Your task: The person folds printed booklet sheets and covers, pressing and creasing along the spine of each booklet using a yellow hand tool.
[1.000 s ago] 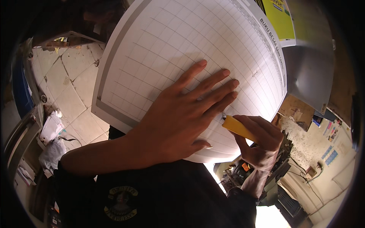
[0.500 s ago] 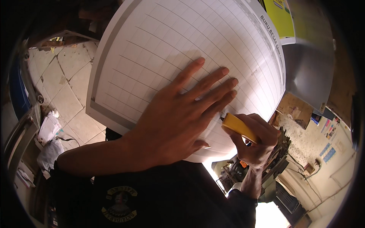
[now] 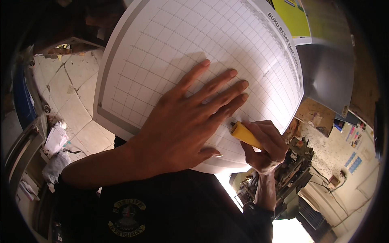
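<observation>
Two hands are seen at work: gridded paper (image 3: 162,44) before the dark shirt (image 3: 166,206) is pressed by the splayed left hand (image 3: 184,109); a yellow tool (image 3: 246,135) is clasped by the right hand (image 3: 268,146). Light, probably, easily creased: best held by its edges.

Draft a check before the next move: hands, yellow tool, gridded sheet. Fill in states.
1. Left-hand grip flat on the gridded sheet, fingers spread: ok.
2. Right-hand grip closed around the yellow tool: ok.
3. Dark tip touching the sheet: cannot tell, contact too small to make out.
4. Whole sheet in view: not ok, upper part cut off by the frame.
5. Firm support under the sheet: cannot tell, hidden beneath it.
</observation>
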The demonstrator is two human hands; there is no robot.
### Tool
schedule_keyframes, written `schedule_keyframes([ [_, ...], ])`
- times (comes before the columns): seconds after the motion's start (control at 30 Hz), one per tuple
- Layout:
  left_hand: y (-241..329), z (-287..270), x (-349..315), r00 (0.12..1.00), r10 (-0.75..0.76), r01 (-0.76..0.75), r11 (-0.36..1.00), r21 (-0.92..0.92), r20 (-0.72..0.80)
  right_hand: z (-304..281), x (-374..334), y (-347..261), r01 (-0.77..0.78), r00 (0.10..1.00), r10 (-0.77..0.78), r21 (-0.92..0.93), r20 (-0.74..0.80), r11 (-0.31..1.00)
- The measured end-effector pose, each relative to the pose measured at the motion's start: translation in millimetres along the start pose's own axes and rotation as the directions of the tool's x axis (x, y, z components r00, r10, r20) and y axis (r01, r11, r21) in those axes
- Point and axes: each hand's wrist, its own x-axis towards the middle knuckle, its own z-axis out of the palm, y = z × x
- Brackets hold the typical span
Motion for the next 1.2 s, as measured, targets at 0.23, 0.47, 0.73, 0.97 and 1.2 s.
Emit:
schedule_keyframes([
  [0.23,-0.4,-4.5,0.4,1.000,-0.017,0.017,1.000,0.023,0.013,-7.2,7.5,4.2,0.099,0.991,-0.095,-0.039,0.091,0.994],
  [0.47,1.6,-13.7,7.3,0.996,-0.033,0.028,0.998,0.065,0.083,-11.0,-1.1,9.2,0.317,0.940,-0.281,-0.193,0.193,0.929],
  [0.73,12.0,-21.0,6.8,0.989,-0.078,0.053,0.980,0.193,0.125,-16.5,-6.1,4.1,0.445,0.890,-0.371,-0.323,0.265,0.835],
  [0.97,17.8,-22.7,7.1,0.987,-0.088,0.050,0.963,0.263,0.136,-6.0,-16.5,13.0,0.476,0.879,-0.440,-0.365,0.183,0.800],
  [1.2,20.9,-18.4,6.8,0.990,-0.057,0.019,0.957,0.288,0.127,13.4,-39.7,15.1,0.484,0.859,-0.512,-0.374,0.028,0.791],
])
